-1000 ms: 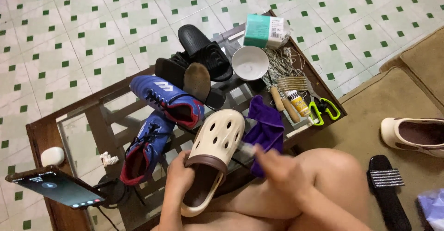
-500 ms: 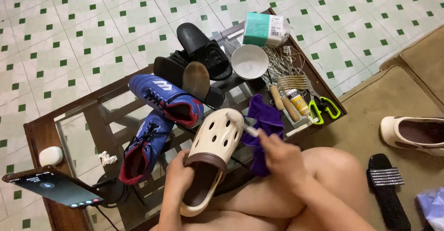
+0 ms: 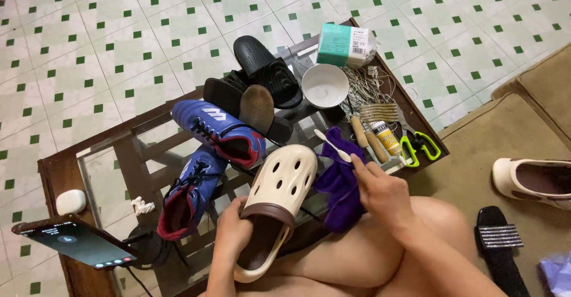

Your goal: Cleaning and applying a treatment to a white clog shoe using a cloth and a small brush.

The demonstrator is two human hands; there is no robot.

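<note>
Two hands busy, left hand [image 3: 233, 233] gripping cream clog [image 3: 277, 197], heel hidden, right hand [image 3: 380, 190] holding toothbrush [image 3: 333, 146]

The clog [image 3: 278, 196] in the left hand [image 3: 233, 233] is cream with a brown collar and round holes. The toothbrush [image 3: 333, 145] in the right hand [image 3: 383, 193] is white. Beside it lies a cloth [image 3: 344, 181] of deep purple. The two boots [image 3: 217, 132] are bright blue with white stripes and red lining — black laces on both. The slides [image 3: 267, 71] are black; one upturned sole is tan. The bowl [image 3: 325, 86] is white, the box [image 3: 345, 45] teal and white, the scissors [image 3: 419, 145] lime green. The floor [image 3: 89, 47] is pale tile dotted with small green squares — the tabletop [image 3: 119, 166] is clear glass in a dark brown frame.
</note>
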